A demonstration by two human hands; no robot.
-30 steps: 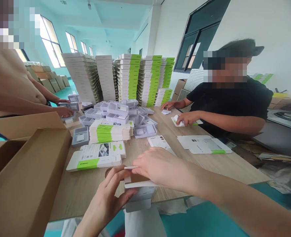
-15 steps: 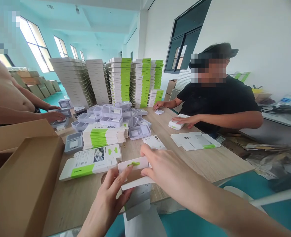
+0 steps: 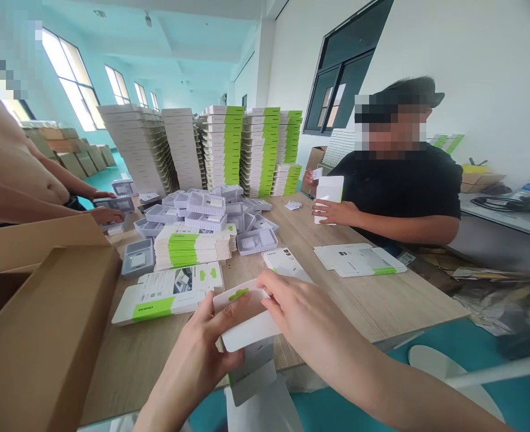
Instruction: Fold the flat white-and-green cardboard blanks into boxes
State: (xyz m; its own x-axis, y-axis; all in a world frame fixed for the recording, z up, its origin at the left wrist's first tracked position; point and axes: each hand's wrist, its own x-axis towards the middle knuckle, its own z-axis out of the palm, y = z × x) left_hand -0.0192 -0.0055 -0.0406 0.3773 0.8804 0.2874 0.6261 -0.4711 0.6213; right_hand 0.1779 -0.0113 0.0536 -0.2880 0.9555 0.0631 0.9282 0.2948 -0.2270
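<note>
Close to me, over the table's front edge, a white cardboard box point(image 3: 252, 331) with a green hang-hole flap is held between both hands, its near end standing open. My left hand point(image 3: 210, 342) grips its left side, the index finger reaching in under the green-marked flap and the thumb below. My right hand point(image 3: 287, 303) pinches the right corner of the flap. Left of the hands lie flat box blanks point(image 3: 161, 295) with a green band. A bundle of folded boxes point(image 3: 192, 247) sits behind them. Just beyond my right hand rests another white box point(image 3: 285, 264).
Grey plastic trays point(image 3: 206, 204) are heaped mid-table before tall box stacks point(image 3: 222, 147). A flattened carton point(image 3: 359, 259) lies right. An open brown carton point(image 3: 44, 324) stands at left. Across on the right, a person point(image 3: 395, 192) handles a white box; another person point(image 3: 26, 174) touches trays at left.
My right hand has shifted onto the flap's corner, and the flap tilts more. The person on the right has lifted a white box upright off the table.
</note>
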